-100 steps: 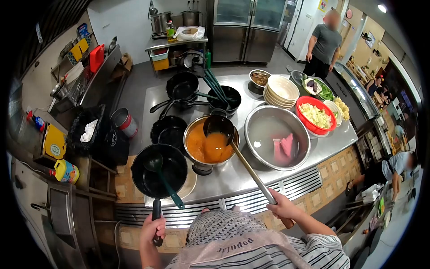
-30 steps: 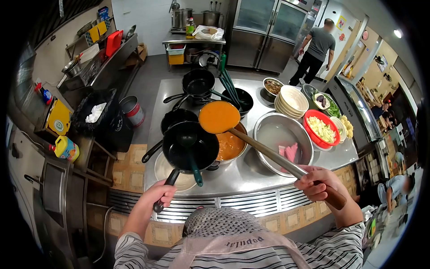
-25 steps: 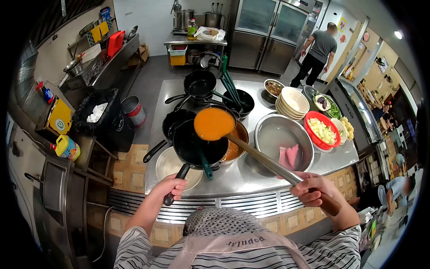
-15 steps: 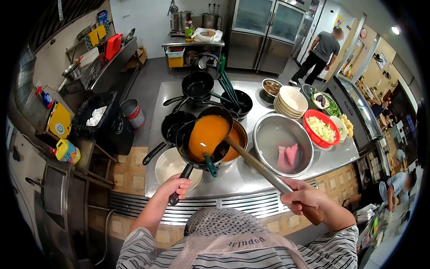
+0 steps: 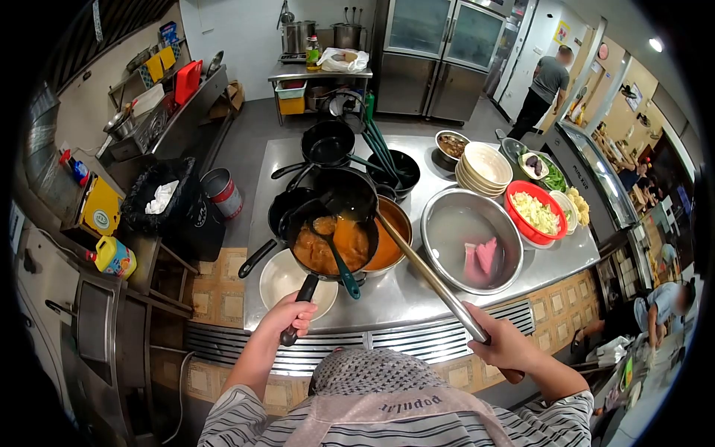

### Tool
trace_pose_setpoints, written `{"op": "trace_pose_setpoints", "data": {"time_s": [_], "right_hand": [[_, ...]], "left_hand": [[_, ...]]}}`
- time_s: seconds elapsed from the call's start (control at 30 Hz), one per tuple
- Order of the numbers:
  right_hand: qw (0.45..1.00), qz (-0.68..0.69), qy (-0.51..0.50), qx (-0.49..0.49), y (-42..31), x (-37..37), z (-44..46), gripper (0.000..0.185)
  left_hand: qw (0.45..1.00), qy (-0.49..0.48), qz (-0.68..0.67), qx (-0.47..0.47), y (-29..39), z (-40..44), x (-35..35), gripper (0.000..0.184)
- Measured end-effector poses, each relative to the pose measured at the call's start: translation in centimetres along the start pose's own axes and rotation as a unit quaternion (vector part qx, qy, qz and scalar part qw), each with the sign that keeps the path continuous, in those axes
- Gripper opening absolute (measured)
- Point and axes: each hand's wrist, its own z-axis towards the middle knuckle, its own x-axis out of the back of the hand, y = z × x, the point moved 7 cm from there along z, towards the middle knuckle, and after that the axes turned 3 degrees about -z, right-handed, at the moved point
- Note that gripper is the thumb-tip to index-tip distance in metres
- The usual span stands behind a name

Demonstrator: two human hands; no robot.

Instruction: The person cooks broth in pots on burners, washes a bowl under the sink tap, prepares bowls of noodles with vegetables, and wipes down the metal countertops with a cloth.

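Note:
My left hand (image 5: 287,316) is closed round the black handle of a small pan (image 5: 307,263). Orange-brown liquid fills the pan's bottom, and a green spoon (image 5: 341,266) leans in it. My right hand (image 5: 500,340) grips the long handle of a large dark ladle (image 5: 344,192), whose tipped bowl is over the pan's far edge. Just right of the pan is a pot (image 5: 395,235) of orange liquid, partly hidden by the ladle. A cream bowl (image 5: 279,281) sits below the pan. Pink pieces (image 5: 484,255) lie in cloudy water in a wide steel basin (image 5: 514,272).
More black pans (image 5: 328,143) stand behind, one holding green utensils. Stacked bowls (image 5: 485,170), a red basin (image 5: 553,235) of cut vegetables and plates of food are at the right. A black bin (image 5: 182,220) stands left of the steel table (image 5: 357,319). Two people are farther off at the right.
The ladle, full of orange liquid earlier, has tipped over the pan, which now holds the liquid. Before that, my hands lifted the ladle from the pot and moved the pan rightward.

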Motion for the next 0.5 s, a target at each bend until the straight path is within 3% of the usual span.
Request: {"op": "trace_pose_setpoints", "data": {"time_s": [0.1,0.17,0.23,0.33,0.4,0.5], "right_hand": [[1.000,0.003,0.006,-0.005,0.1,0.3,-0.5,0.067],[0.970,0.226,-0.039,-0.080,0.3,0.6,-1.0,0.066],[0.901,0.414,-0.068,-0.115,0.4,0.9,-0.9,0.065],[0.895,0.422,-0.042,-0.141,1.2,1.7,0.3,0.066],[0.938,0.324,-0.031,-0.121,1.9,1.2,2.1,0.065],[0.996,0.071,0.038,-0.032,4.1,-0.9,5.6,0.067]], "left_hand": [[1.000,0.002,0.006,-0.004,0.0,0.0,0.1,0.014],[1.000,0.000,0.009,-0.008,0.1,-0.1,0.2,0.014],[1.000,-0.003,0.013,-0.012,0.2,-0.8,0.1,0.014],[1.000,0.005,0.003,-0.017,0.0,-1.8,0.6,0.014],[1.000,0.017,-0.011,-0.018,-0.3,-2.5,1.0,0.014],[0.999,0.033,-0.018,-0.017,-0.6,-3.6,1.5,0.014]]}}
